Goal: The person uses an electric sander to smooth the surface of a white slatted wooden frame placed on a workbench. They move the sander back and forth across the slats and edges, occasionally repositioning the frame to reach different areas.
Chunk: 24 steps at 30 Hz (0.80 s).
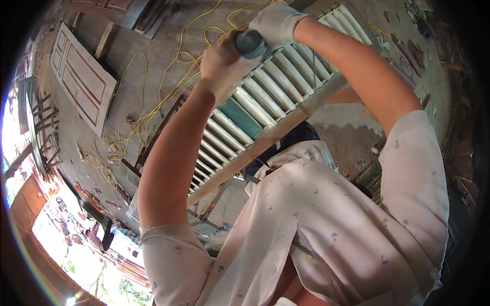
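Observation:
Both my hands are at the far edge of a slatted wooden louvre panel (268,84), with pale slats and a dark green strip across them. My left hand (219,61) is closed round a dark, round-ended power tool (250,44); the tool's working end is hidden. Just to the right, my right hand (275,25), in a whitish glove, is curled against the same tool, its fingertips partly hidden. The panel runs slantwise beneath my arms, from lower left to upper right, along a wooden rail (286,125) nearest my body.
Yellow cords (153,109) lie looped across the floor beyond the panel. A panelled wooden door (84,76) lies at the far left, with another dark wooden panel (115,11) at the top. A person (94,234) is at the lower left, near the bright opening.

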Tool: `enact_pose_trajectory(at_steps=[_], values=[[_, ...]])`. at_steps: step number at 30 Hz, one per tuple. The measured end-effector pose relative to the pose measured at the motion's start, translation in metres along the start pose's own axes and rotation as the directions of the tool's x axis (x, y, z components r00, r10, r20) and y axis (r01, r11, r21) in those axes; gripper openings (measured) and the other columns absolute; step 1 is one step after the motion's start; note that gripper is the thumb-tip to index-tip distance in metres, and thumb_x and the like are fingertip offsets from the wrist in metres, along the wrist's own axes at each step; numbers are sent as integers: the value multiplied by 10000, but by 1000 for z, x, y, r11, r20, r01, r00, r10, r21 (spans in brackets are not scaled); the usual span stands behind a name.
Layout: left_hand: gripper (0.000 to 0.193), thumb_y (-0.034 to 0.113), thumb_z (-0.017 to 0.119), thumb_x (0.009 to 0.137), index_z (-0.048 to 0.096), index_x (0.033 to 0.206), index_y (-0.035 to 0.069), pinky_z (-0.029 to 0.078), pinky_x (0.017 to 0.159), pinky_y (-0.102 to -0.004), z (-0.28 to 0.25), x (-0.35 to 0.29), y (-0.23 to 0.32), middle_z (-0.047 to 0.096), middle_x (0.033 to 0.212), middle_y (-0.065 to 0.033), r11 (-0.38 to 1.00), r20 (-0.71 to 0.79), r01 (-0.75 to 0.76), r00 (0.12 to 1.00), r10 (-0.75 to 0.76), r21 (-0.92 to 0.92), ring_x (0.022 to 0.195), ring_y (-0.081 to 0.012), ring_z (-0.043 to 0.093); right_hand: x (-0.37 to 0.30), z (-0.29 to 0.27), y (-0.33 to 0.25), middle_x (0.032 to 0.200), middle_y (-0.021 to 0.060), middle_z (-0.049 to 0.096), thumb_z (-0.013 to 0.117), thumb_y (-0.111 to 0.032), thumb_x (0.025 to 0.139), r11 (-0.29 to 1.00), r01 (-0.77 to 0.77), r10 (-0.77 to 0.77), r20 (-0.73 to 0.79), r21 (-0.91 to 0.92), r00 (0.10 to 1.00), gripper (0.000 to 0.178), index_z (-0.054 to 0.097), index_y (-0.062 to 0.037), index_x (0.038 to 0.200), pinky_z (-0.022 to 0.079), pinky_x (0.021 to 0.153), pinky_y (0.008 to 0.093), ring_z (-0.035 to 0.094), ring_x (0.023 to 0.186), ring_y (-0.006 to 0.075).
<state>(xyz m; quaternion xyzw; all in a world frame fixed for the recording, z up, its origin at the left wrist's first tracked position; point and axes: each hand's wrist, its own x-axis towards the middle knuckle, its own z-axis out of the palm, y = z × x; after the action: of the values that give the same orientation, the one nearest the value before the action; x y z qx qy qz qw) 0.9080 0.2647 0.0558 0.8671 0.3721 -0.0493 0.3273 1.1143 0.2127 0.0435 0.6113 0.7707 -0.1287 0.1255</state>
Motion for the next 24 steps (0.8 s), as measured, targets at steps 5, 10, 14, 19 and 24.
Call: enact_pose_trajectory(at_steps=[5,10,14,19,24], values=[[672,495,841,829,693,1418,209,618,979,-529,18,39,40,811,1188,-201,1000,-92,-21,996,20,-16,1126,-421,778,-18,-5,55,1046,192,827,741,-293,856,991,-124,129,100,-52,987,289,845,-107,1051,620,882,524,800,1023,385],[587,326,777,831,703,1401,206,613,975,-546,20,28,4,806,1175,-213,996,-93,-9,996,17,85,1119,-446,767,-15,1,13,1103,166,829,764,-222,850,993,-115,115,-47,16,992,291,839,-99,1103,646,878,490,804,1048,362],[623,395,866,818,693,1391,222,615,934,-556,9,-24,-44,803,1148,-227,996,-134,-43,990,52,74,1092,-444,769,5,7,-52,992,140,838,764,-228,835,972,-154,175,-109,176,979,188,862,-146,974,656,845,477,817,962,350],[763,420,973,748,685,1415,188,613,968,-512,6,-74,-93,795,1247,-163,999,-145,6,989,-2,32,1158,-412,764,26,2,-110,989,115,844,775,-246,823,986,-4,27,-139,168,990,213,864,-134,982,653,827,466,822,975,327],[765,425,976,743,686,1405,171,614,978,-504,5,-67,-57,793,1251,-168,999,-152,25,988,-30,-37,1158,-387,772,19,4,-88,950,103,841,785,-252,808,988,-28,45,-107,155,993,193,859,-147,953,649,795,467,821,922,321]])
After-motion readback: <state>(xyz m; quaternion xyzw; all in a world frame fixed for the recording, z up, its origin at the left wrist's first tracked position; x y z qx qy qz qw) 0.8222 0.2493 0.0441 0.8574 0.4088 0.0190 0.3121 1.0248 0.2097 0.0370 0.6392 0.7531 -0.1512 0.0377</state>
